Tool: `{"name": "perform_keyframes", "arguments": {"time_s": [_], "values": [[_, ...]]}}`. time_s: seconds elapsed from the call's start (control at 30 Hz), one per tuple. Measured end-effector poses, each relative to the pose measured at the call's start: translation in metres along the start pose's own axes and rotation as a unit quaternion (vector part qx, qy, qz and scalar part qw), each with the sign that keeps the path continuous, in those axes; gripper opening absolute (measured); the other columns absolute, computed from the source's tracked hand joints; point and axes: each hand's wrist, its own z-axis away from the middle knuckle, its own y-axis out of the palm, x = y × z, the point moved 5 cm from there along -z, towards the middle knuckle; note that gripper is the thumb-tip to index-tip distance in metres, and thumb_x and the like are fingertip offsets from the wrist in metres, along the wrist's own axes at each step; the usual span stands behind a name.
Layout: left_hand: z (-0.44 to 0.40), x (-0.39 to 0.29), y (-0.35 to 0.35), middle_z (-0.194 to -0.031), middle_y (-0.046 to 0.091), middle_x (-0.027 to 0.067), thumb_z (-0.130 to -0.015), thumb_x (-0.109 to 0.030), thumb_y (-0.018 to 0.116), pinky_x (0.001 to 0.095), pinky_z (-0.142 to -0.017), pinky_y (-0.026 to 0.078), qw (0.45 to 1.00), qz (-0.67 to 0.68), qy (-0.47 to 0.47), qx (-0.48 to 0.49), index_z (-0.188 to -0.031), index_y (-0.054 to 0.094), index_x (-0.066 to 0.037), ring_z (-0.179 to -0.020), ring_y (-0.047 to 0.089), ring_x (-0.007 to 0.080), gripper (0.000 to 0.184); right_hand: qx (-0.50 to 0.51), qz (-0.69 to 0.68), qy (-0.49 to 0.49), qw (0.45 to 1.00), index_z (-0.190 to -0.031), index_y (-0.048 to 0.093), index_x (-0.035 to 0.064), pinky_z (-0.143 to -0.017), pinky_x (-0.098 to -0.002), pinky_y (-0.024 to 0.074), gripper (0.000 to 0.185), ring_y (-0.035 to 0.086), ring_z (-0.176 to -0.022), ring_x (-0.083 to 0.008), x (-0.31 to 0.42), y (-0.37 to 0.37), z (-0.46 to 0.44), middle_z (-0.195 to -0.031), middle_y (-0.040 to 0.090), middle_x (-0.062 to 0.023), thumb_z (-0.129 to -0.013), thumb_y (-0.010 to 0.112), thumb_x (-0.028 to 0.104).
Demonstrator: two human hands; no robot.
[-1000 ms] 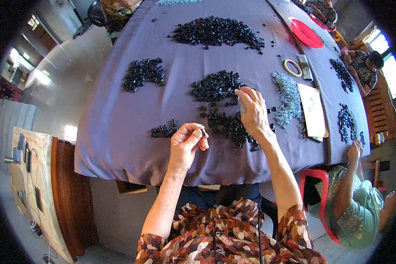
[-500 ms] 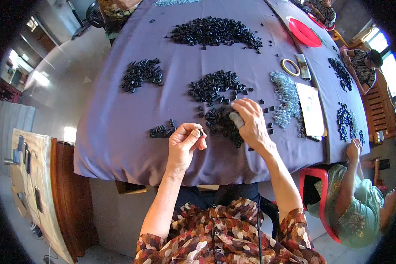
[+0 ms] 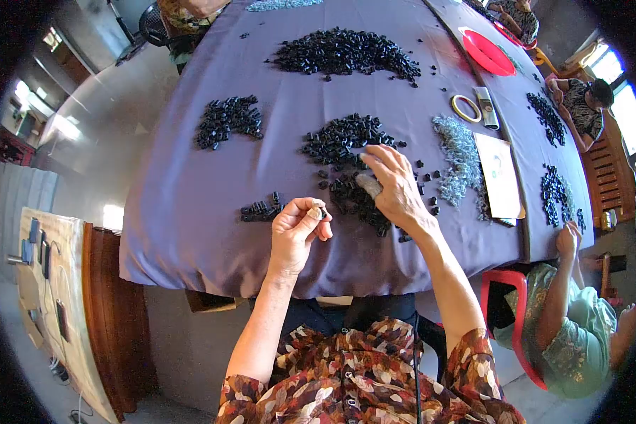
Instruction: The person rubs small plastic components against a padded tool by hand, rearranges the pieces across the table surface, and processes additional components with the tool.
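right hand has shifted left above purple cloth, beside pale floor.

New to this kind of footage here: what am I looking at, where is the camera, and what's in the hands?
There is no machine: a person works with their own two hands. The camera is worn on the head, looking forward and down, and its wide lens bends the edges. On a purplish cloth lie heaps of small black pieces, a spread of pale bluish bits, a white sheet and a red container. The left hand pinches a small dark piece, partly hidden by its fingers. The right hand is over a nearer black heap; whether it holds anything, I cannot tell. Other people are nearby, including a person in green.
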Motion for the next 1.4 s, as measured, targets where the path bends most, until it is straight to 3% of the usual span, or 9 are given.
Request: {"name": "perform_keyframes", "arguments": {"time_s": [0.23, 0.37, 0.5, 0.67, 0.77, 0.8, 1.0, 1.23, 1.4], "values": [[0.0, 0.001, -0.001, -0.08, 0.062, 0.0058, -0.09, -0.013, 0.057, 0.0237, -0.056, 0.046, 1.0, 0.007, -0.005, 0.002, -0.094, 0.061, -0.006, -0.063, 0.057, 0.0122, 0.009, 0.056, -0.003, -0.013, 0.998, -0.105, 0.06, -0.0001, -0.095, -0.0397, 0.0358, 0.031, 0.049, -0.11, -0.0306, 0.008, 0.009, 0.004, -0.113, 0.057, -0.0133, -0.08, 0.062, 0.018], [0.0, 0.0, 0.001, -0.081, 0.062, 0.0061, -0.09, -0.013, 0.057, 0.0243, -0.057, 0.046, 1.0, 0.0, -0.006, 0.003, -0.094, 0.06, -0.006, -0.063, 0.057, 0.0126, 0.01, -0.037, -0.031, 0.036, 0.998, -0.105, 0.06, -0.0015, -0.095, -0.0402, 0.0367, 0.031, 0.05, -0.108, -0.0321, -0.007, -0.005, -0.001, -0.112, 0.057, -0.0151, -0.078, 0.063, 0.016], [0.0, 0.001, 0.0, -0.081, 0.062, 0.0069, -0.09, -0.013, 0.057, 0.0242, -0.057, 0.046, 1.0, 0.008, -0.007, 0.004, -0.094, 0.06, -0.005, -0.063, 0.057, 0.0129, 0.01, -0.017, 0.039, 0.041, 0.998, -0.109, 0.058, -0.0025, -0.096, -0.0411, 0.0362, 0.036, 0.047, -0.114, -0.0322, -0.035, 0.007, -0.002, -0.119, 0.053, -0.0163, -0.082, 0.062, 0.022], [0.0, 0.001, -0.001, -0.082, 0.062, 0.0073, -0.09, -0.013, 0.057, 0.0243, -0.057, 0.046, 1.0, 0.014, -0.004, 0.004, -0.094, 0.06, -0.004, -0.063, 0.057, 0.0132, 0.01, 0.04, 0.012, 0.035, 0.999, -0.11, 0.058, -0.0021, -0.098, -0.0412, 0.0349, 0.037, 0.046, -0.116, -0.0314, -0.016, 0.002, 0.012, -0.118, 0.054, -0.0151, -0.082, 0.062, 0.023], [0.0, 0.0, 0.0, -0.082, 0.062, 0.0073, -0.09, -0.013, 0.057, 0.0242, -0.057, 0.046, 1.0, 0.017, -0.007, 0.006, -0.094, 0.06, -0.004, -0.063, 0.058, 0.0132, 0.01, 0.026, 0.008, 0.045, 0.999, -0.109, 0.058, -0.0016, -0.098, -0.0418, 0.0343, 0.036, 0.047, -0.115, -0.0314, -0.007, -0.005, 0.026, -0.116, 0.055, -0.0151, -0.082, 0.062, 0.022], [0.0, 0.001, 0.0, -0.082, 0.062, 0.0072, -0.09, -0.013, 0.057, 0.0241, -0.057, 0.047, 1.0, 0.02, -0.009, 0.006, -0.094, 0.06, -0.004, -0.064, 0.058, 0.0132, 0.01, 0.025, 0.013, 0.045, 0.999, -0.109, 0.058, -0.0007, -0.098, -0.0425, 0.0341, 0.033, 0.047, -0.115, -0.0315, -0.006, -0.007, 0.03, -0.118, 0.055, -0.0143, -0.08, 0.061, 0.014], [0.001, 0.0, 0.0, -0.082, 0.062, 0.0074, -0.09, -0.012, 0.057, 0.024, -0.057, 0.047, 1.0, 0.007, -0.001, 0.003, -0.094, 0.06, -0.004, -0.064, 0.058, 0.0133, 0.01, 0.009, 0.037, 0.022, 0.999, -0.1, 0.063, 0.0011, -0.098, -0.0426, 0.0348, 0.031, 0.049, -0.112, -0.0309, -0.016, -0.024, 0.032, -0.108, 0.061, -0.0105, -0.07, 0.057, -0.001], [0.0, 0.0, 0.0, -0.081, 0.062, 0.0072, -0.09, -0.011, 0.057, 0.0242, -0.056, 0.046, 1.0, 0.009, -0.001, 0.001, -0.094, 0.06, -0.005, -0.063, 0.057, 0.0131, 0.008, -0.088, 0.025, 0.061, 0.994, -0.095, 0.064, 0.002, -0.094, -0.0417, 0.0383, 0.023, 0.052, -0.107, -0.0299, -0.028, -0.043, 0.015, -0.102, 0.064, -0.0102, -0.073, 0.058, 0.001], [0.0, 0.001, 0.001, -0.081, 0.062, 0.0071, -0.09, -0.011, 0.057, 0.0248, -0.056, 0.046, 1.0, 0.002, -0.001, 0.001, -0.094, 0.061, -0.006, -0.063, 0.057, 0.0129, 0.008, 0.006, 0.027, 0.038, 0.999, -0.114, 0.055, 0.002, -0.098, -0.0419, 0.034, 0.04, 0.045, -0.117, -0.0309, -0.036, -0.007, -0.007, -0.121, 0.052, -0.0143, -0.076, 0.062, 0.011]]}}
